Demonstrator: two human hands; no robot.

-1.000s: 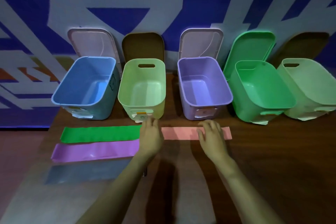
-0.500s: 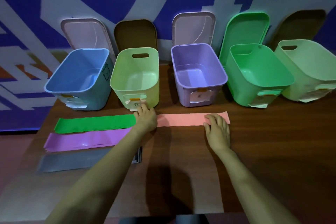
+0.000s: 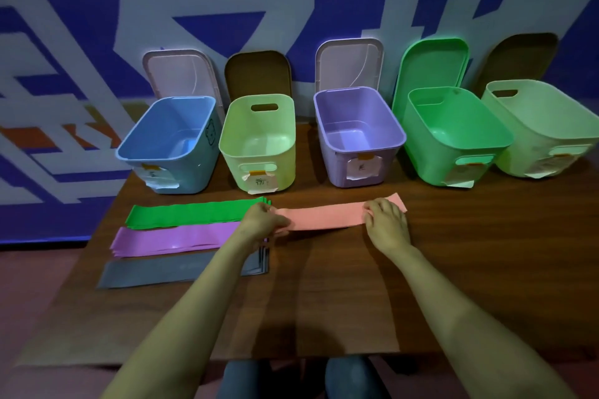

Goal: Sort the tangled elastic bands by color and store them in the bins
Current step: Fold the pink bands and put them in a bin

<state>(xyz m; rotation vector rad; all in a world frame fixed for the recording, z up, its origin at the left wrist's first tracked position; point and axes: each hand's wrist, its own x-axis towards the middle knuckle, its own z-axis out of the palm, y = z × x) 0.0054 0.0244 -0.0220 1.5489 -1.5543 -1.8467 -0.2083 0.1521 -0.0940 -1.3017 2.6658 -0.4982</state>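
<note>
A pink band lies flat across the table in front of the bins. My left hand pinches its left end, and my right hand grips it near the right end with curled fingers. To the left lie a green band stack, a purple band stack and a grey band stack, side by side. Behind them stand a blue bin, a yellow-green bin, a purple bin, a green bin and a pale green bin, all open and with nothing visible inside.
The wooden table ends just behind the bins at a blue and white wall. Lids lean upright behind the bins. Paper labels hang on the bin fronts. My knees show below the near table edge.
Both hands went from lying flat on the pink band to curling their fingers onto its ends. The camera view pulled back and tilted up.
</note>
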